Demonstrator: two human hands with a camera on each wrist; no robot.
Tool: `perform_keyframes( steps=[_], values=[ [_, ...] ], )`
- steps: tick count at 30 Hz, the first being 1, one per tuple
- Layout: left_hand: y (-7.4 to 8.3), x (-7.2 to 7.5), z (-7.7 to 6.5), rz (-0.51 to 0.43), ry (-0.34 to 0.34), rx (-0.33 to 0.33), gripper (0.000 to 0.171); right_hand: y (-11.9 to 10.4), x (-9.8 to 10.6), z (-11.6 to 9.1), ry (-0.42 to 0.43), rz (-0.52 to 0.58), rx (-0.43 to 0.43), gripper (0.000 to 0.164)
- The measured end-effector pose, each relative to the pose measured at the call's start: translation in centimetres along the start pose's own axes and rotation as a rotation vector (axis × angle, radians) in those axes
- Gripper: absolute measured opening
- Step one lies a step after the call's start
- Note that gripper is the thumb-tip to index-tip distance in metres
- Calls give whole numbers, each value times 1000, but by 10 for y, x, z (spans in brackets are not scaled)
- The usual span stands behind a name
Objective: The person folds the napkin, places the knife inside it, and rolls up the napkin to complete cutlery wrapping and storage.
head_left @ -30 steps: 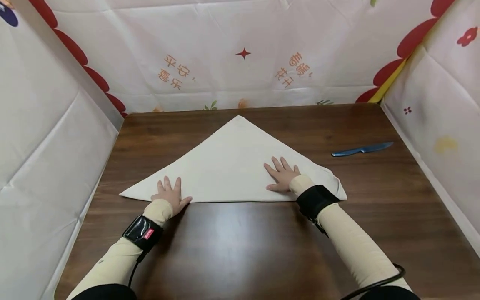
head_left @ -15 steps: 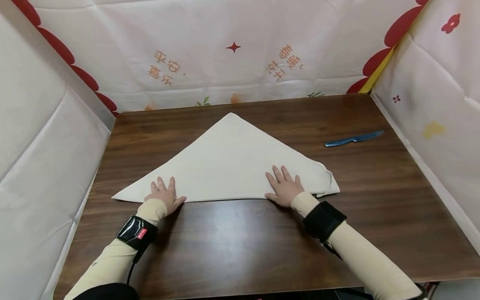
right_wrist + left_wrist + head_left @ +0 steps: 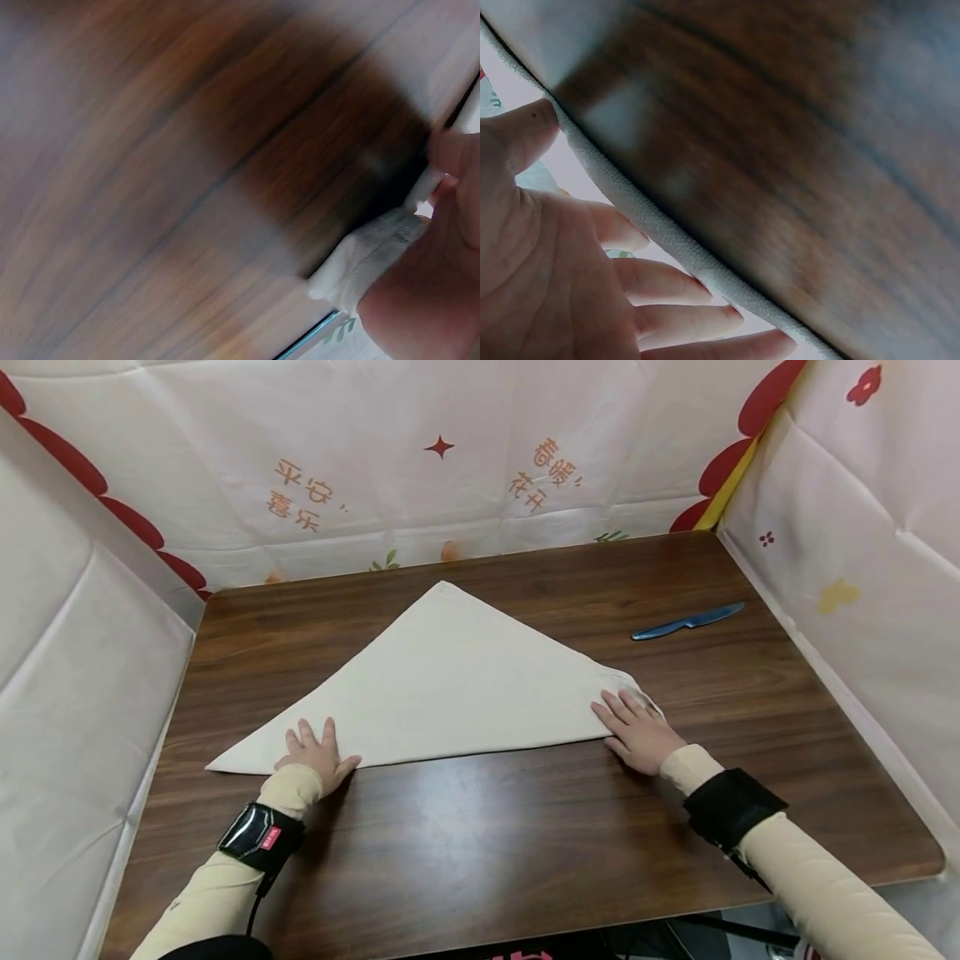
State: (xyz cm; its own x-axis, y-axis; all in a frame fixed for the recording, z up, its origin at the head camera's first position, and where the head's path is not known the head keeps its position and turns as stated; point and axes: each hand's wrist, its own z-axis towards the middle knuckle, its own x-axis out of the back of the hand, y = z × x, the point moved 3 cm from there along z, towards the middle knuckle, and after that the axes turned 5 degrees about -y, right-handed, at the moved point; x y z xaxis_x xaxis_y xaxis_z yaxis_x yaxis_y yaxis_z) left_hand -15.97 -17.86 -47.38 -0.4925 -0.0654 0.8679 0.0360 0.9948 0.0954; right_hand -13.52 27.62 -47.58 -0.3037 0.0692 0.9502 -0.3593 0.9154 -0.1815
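A white cloth (image 3: 450,685) lies folded into a triangle on the wooden table, its peak pointing away from me. My left hand (image 3: 315,758) rests near the left end of its front edge, fingers spread, thumb along the fold. In the left wrist view the cloth's thick edge (image 3: 660,225) runs past the thumb and fingertips. My right hand (image 3: 636,732) lies flat over the right corner, fingers straight and pointing up-left. That corner is partly hidden under the hand; the right wrist view shows a bunched bit of cloth (image 3: 367,255) beside the palm.
A blue table knife (image 3: 687,622) lies at the back right of the wooden table (image 3: 450,835). White printed fabric walls (image 3: 420,410) stand at the back and both sides. Black straps with cables sit on both wrists.
My right hand has slid rightward along the cloth's front edge onto the right corner. The left hand stays in its place on the cloth. The head view has shifted slightly.
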Motion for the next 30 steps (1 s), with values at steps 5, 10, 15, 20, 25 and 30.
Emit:
perform_keyframes(
  steps=[5, 10, 15, 20, 25, 30],
  values=[
    [-4, 4, -1, -8, 23, 6, 77, 7, 11, 0, 64, -113, 69, 49],
    [-4, 3, 1, 8, 27, 5, 77, 15, 16, -9, 70, -232, 86, 46],
    [2, -1, 2, 26, 18, 6, 77, 30, 17, -31, 55, -427, 82, 41],
    [4, -5, 1, 41, 8, 16, 77, 53, 18, -50, 26, -559, 3, 31],
    [0, -8, 2, 49, 9, 33, 78, 67, 19, -52, 142, -570, -35, 22],
    [-2, -2, 1, 49, 28, 45, 77, 62, 29, -40, 214, -429, -65, 21]
  ],
)
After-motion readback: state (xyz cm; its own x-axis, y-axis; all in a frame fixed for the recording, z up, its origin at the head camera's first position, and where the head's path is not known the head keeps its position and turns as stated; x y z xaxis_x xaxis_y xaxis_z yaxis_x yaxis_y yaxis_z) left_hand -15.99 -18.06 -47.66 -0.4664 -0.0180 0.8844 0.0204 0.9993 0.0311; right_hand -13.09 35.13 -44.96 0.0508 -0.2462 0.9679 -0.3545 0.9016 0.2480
